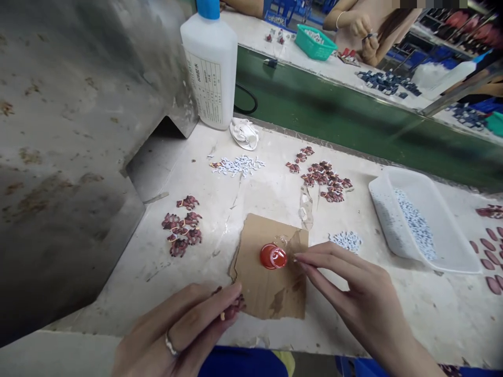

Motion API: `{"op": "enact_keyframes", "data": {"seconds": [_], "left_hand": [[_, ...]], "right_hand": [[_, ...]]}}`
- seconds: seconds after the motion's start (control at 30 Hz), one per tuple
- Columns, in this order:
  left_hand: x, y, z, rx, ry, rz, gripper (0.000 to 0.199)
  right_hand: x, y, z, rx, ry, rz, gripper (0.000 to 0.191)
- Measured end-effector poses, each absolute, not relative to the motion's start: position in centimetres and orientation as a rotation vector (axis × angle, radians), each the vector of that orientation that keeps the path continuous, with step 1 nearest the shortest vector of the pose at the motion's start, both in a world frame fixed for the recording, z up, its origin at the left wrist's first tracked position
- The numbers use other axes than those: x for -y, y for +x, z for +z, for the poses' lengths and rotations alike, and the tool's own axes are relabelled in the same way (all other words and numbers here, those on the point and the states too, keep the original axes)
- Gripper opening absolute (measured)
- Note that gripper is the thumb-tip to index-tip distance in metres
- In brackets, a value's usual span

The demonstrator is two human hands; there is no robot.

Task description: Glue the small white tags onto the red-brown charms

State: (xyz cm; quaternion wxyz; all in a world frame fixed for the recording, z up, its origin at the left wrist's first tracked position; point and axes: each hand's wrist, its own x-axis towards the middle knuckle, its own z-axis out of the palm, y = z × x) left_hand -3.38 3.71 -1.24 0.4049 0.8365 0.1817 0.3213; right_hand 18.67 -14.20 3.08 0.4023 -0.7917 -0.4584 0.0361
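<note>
I saw the red cap (273,256) sitting on the cardboard (271,293), prob. to keep glue off the table (451,314). Left hand (184,330) pinched a small dark red piece (233,308) at the cardboard's edge, fingers nearly shut. Right hand (353,293) reached w/ fingers close together, tips beside the cap; couldn't tell if anything was held.

One head-worn camera looks forward and steeply down, close over the table (251,199); farther off it takes in the green conveyor belt (353,115).
</note>
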Motion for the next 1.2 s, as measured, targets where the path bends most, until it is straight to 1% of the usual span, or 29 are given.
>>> {"op": "enact_keyframes", "data": {"seconds": [0.07, 0.2, 0.37, 0.43, 0.5, 0.63, 0.7, 0.87, 1.0, 1.2], "left_hand": [[-4.0, -2.9, -1.1, -0.465, 2.119, 0.800, 0.034], [-5.3, -2.7, -0.9, -0.398, 2.163, 0.776, 0.021], [-5.8, -3.0, -0.7, -0.328, 2.171, 0.658, 0.041], [-5.7, -3.1, -0.8, -0.300, 2.172, 0.664, 0.042], [-5.4, -3.1, -0.8, -0.304, 2.184, 0.685, 0.037], [-4.7, -2.6, -0.6, -0.379, 2.131, 0.707, 0.020], [-4.3, -2.3, -0.5, -0.377, 2.095, 0.711, 0.015], [-3.3, -1.1, -0.6, -0.269, 2.113, 0.767, 0.014], [-3.0, -0.7, -0.9, -0.201, 2.065, 0.792, 0.015], [-2.8, -1.1, -0.7, -0.227, 2.058, 0.660, 0.022]], "right_hand": [[13.5, 18.5, 3.1, 1.153, -1.976, 0.089, 0.022], [13.1, 18.5, 3.0, 1.168, -1.964, 0.068, 0.024], [13.2, 18.3, 3.0, 1.197, -1.974, 0.059, 0.027], [13.3, 18.3, 3.0, 1.202, -1.977, 0.052, 0.028], [13.4, 18.4, 3.0, 1.192, -1.969, 0.041, 0.028], [13.3, 18.3, 3.1, 1.153, -1.956, 0.035, 0.027], [13.3, 17.9, 3.4, 1.105, -1.947, 0.051, 0.027], [13.1, 15.7, 4.3, 0.969, -1.819, 0.225, 0.033], [12.8, 14.5, 3.9, 0.954, -1.697, 0.362, 0.039], [12.2, 14.5, 3.6, 0.960, -1.708, 0.359, 0.041]]}}
